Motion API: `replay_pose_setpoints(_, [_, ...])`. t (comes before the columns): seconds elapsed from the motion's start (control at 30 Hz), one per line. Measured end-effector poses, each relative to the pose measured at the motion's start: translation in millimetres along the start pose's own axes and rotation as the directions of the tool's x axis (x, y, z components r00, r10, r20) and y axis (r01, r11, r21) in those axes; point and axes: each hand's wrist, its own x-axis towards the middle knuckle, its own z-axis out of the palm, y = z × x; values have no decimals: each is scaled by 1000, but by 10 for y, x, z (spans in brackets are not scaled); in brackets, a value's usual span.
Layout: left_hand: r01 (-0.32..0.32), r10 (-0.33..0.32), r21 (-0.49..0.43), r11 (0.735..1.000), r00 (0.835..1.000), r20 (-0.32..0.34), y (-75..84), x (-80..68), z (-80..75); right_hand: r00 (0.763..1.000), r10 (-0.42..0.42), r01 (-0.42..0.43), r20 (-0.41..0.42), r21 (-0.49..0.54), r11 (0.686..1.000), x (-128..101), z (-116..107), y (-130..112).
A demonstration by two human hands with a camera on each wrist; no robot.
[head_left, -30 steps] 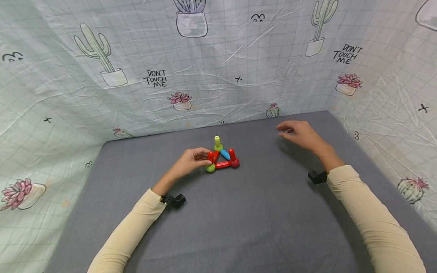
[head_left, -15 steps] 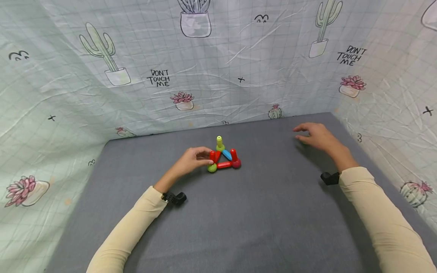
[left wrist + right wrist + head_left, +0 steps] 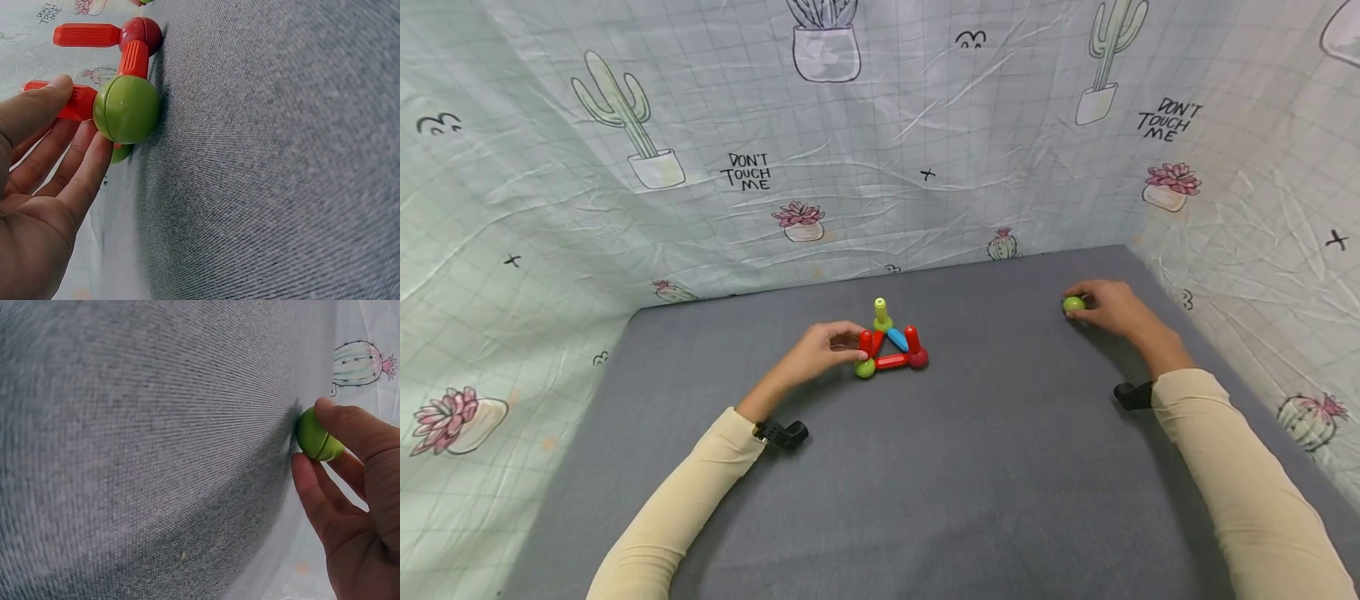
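Overhead, "DON'T TOUCH ME" marks the backdrop (image 3: 745,172); right hand (image 3: 1112,307) pinches green ball (image 3: 1072,305), left hand (image 3: 820,350) pinches red stick (image 3: 864,342).

A flat grey fabric mat (image 3: 925,483) covers the work surface, its weave showing as fine ribbed lines in the close wrist views. Behind it and along both sides hangs a wrinkled pale green cloth backdrop (image 3: 550,275) printed with a thin grid. The print shows tall green cacti in white pots (image 3: 625,125), pink succulents in small pots (image 3: 797,221), small black crosses (image 3: 927,174) and the hand-lettered words "DON'T TOUCH ME" (image 3: 746,171). The backdrop meets the mat along the far edge and the right edge.
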Motion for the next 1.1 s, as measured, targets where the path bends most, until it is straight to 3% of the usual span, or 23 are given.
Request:
replay_pose_setpoints(0.13, [-3, 3, 12, 1000, 1000, 13, 116, -31, -17, 1000, -11, 11, -14, 3, 1000, 6, 7, -6])
replay_pose_setpoints(0.33, [14, -14, 18, 1000, 1000, -7, -121, 37, 20, 999, -26, 26, -30, -9, 1000, 53, 35, -93])
replay_pose_setpoints(0.57, [-4, 4, -4, 1000, 1000, -8, -158, 35, 8, 997, -71, 71, -27, -4, 997, 101, 46, -294])
replay_pose_setpoints(0.97, [-111, 111, -2, 994, 993, -30, -240, 79, -35, 989, -141, 142, -52, 22, 990, 157, 100, -678])
replay_pose_setpoints(1.1, [-139, 139, -38, 990, 990, 5, -268, 117, -61, 985, -168, 171, -51, 72, 983, 157, 139, -848])
